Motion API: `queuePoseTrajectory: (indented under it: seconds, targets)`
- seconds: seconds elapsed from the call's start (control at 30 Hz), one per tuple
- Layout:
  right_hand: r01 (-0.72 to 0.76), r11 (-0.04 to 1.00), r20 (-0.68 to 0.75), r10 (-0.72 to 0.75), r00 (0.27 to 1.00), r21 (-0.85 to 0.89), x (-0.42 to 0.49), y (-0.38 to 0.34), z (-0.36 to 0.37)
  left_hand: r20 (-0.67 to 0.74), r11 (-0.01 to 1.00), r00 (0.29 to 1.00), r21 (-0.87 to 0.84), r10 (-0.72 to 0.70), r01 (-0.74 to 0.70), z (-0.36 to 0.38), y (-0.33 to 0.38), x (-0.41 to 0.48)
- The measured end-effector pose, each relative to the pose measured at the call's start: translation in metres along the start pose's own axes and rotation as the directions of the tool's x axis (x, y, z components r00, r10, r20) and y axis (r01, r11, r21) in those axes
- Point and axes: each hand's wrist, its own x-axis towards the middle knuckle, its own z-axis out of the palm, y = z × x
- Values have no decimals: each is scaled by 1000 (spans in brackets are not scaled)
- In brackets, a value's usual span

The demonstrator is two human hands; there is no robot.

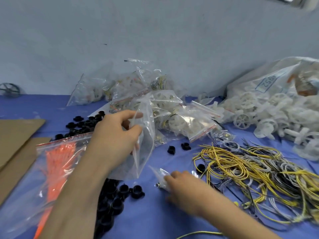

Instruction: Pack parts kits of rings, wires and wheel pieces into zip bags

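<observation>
As two hands (pixel 114 135) (pixel 183 188) grip two bags (pixel 145 135) (pixel 161 175), wires (pixel 241 163) sprawl.

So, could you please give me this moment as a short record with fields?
left hand: pinches clear zip bag
right hand: on small clear packet, grip blurred
black rings: loose, two piles, left of centre
wires: tangled heap, right side
wheel pieces: white pile, far right
filled bags: heaped at back

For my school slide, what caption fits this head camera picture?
Left hand holds a zip bag; right hand pinches a small packet beside tangled wires.
</observation>
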Motion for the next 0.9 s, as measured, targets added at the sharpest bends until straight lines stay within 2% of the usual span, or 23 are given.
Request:
queuePoseTrajectory:
  seconds: [0.07,0.1,0.13,0.17,0.2,0.23,0.27,0.3,0.33,0.37,0.4,0.43,0.47,0.53,0.6,0.63,0.67,0.7,0.73,0.77,0.8,0.87,0.9]
  targets:
    - [42,998,-63,-45,997,-48,-3,1,19,60,1000,998,19,19,-20,3,-1,0]
    - [35,999,-105,-32,994,28,-4,6,17,82,999,996,30,28,-31,4,-2,0]
    - [16,983,-154,13,988,185,-5,14,9,94,998,995,43,38,-42,6,-2,0]
    - [-13,913,-192,100,976,408,-7,21,-4,100,998,994,50,45,-50,7,-2,0]
    - [-46,754,-182,217,959,655,-9,28,-20,105,997,993,45,51,-56,10,-2,0]
    - [-28,484,-142,311,940,874,-15,31,-38,105,998,993,31,51,-55,12,-2,-1]
    - [71,165,-127,360,924,984,-23,32,-56,99,999,994,10,48,-49,15,-2,-1]
    - [217,-125,-154,382,911,968,-32,31,-72,91,999,995,-8,44,-44,18,-1,-2]
    - [349,-346,-217,366,905,871,-40,24,-85,84,999,995,-14,47,-46,21,0,-3]
    - [409,-484,-279,318,906,773,-45,13,-96,79,998,995,-17,53,-52,24,2,-4]
    - [417,-546,-327,259,909,727,-48,-1,-102,73,998,995,-19,62,-61,27,4,-5]
    - [399,-538,-336,217,917,742,-49,-16,-106,64,997,995,-17,75,-74,30,6,-6]
    - [372,-488,-303,217,928,789,-48,-29,-105,50,996,995,1,92,-92,31,8,-8]
    - [338,-341,-223,332,916,877,-41,-47,-102,28,992,993,54,117,-118,32,10,-10]
    - [314,-165,-211,451,867,935,-33,-49,-100,30,993,994,50,102,-103,30,9,-10]
    - [286,-65,-222,479,849,956,-28,-48,-100,25,995,996,45,83,-84,29,7,-8]
    - [249,82,-256,501,827,965,-24,-44,-98,16,997,998,34,63,-64,26,5,-6]
    - [193,278,-314,508,802,941,-21,-38,-96,7,999,999,10,45,-45,24,3,-3]
    - [110,493,-372,474,798,863,-18,-33,-91,4,999,999,-15,32,-32,22,0,-1]
    - [0,685,-388,412,824,729,-16,-28,-88,9,999,1000,-28,23,-23,20,-2,1]
    - [-114,818,-345,359,867,563,-15,-26,-85,27,999,1000,-32,17,-16,19,-3,1]
    - [-246,921,-215,318,923,303,-15,-26,-82,83,999,996,-34,13,-10,21,-2,-1]
    - [-247,943,-178,288,941,222,-16,-26,-83,102,1000,995,-21,19,-17,24,-1,-3]
